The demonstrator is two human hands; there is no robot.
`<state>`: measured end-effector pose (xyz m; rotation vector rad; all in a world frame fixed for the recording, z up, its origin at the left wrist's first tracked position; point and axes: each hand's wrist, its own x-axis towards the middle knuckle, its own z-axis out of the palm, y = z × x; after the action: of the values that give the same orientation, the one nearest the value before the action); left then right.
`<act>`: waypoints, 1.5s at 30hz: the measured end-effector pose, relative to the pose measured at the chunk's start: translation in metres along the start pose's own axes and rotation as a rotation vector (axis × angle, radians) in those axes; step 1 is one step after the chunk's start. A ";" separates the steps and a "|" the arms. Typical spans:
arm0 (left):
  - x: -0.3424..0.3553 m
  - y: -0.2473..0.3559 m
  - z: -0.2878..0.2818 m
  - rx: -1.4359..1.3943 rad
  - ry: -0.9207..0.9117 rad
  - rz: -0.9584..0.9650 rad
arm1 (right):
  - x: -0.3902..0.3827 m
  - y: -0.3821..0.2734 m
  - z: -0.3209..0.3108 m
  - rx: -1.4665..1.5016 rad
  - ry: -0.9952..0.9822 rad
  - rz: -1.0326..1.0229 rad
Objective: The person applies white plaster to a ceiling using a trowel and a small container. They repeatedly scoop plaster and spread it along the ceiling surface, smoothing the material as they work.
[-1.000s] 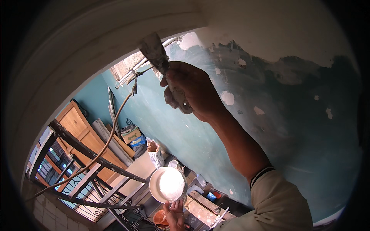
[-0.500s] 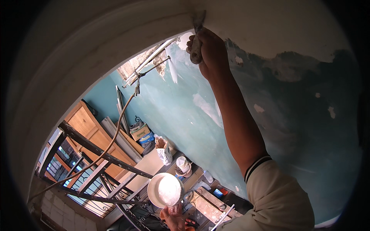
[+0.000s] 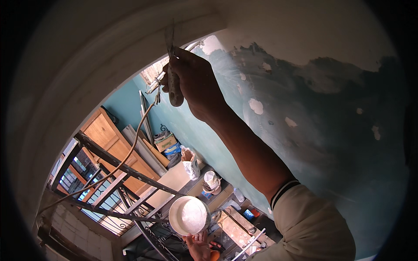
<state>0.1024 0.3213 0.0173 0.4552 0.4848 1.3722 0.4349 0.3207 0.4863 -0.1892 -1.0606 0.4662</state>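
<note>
My right hand is raised and wrapped round the pale, worn handle of a putty knife. Its thin blade points up and lies against the pale curved moulding overhead; whether the tip presses on it is hard to tell in the shade. Low in the view, my left hand grips a round white tub from its near side, with the fingers at its lower edge. White paste shows inside the tub.
A dark metal railing stands left of the tub, with a brown cable hanging across it. The blue-green wall with pale patches fills the right. Below are a wooden door, a white sack and a spattered plank.
My right hand has moved left and slightly down along the moulding with the putty knife. The tub in my left hand stays almost in place, as the view shifts slightly.
</note>
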 end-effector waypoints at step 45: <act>-0.090 0.044 0.094 0.172 0.304 0.015 | 0.052 -0.028 -0.036 0.038 0.046 -0.209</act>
<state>0.1088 0.2361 0.1248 0.3906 0.8551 1.4271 0.4946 0.3221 0.5205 -0.0538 -1.0130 0.2923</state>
